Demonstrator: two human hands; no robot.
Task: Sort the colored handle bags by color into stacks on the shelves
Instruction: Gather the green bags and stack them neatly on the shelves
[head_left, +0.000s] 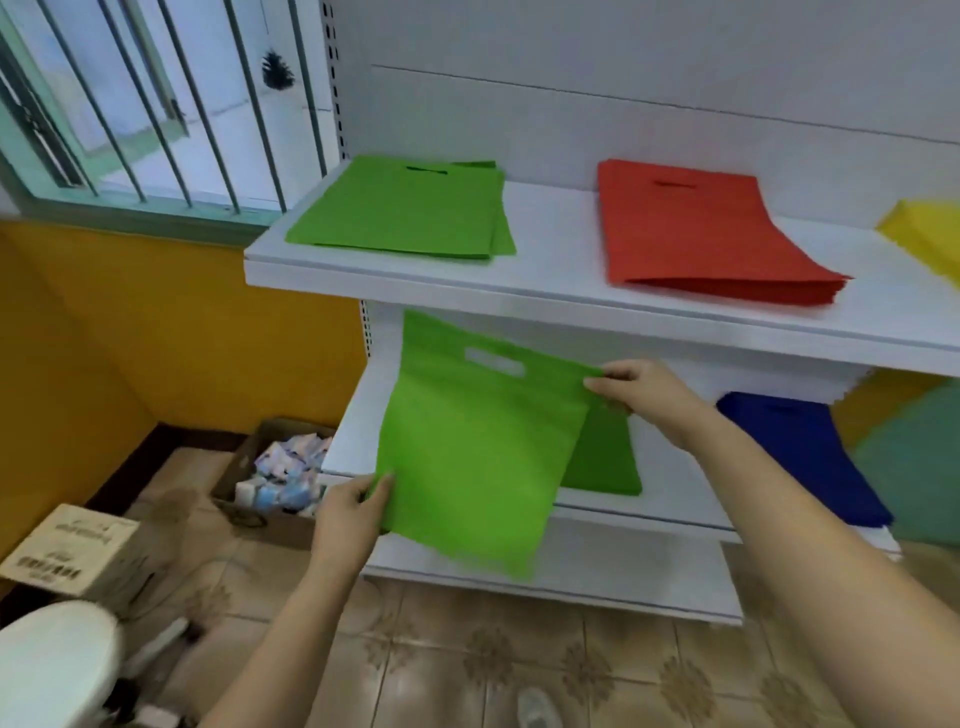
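A green handle bag (472, 447) hangs tilted in front of the middle shelf (649, 506), held between both hands. My left hand (350, 512) pinches its lower left edge. My right hand (636, 389) pinches its upper right corner. Behind it another green bag (605, 462) lies flat on the middle shelf. On the upper shelf (550, 291) sit a green stack (405, 213), a red stack (696, 234) and, at the right edge, a yellow stack (930, 234). A blue bag (800, 457) lies on the middle shelf to the right.
Teal and yellow bags (909, 457) show at the far right of the middle shelf. An open cardboard box (275, 478) of small packets and a closed carton (72, 556) stand on the tiled floor at the left. A barred window (145, 104) is above them.
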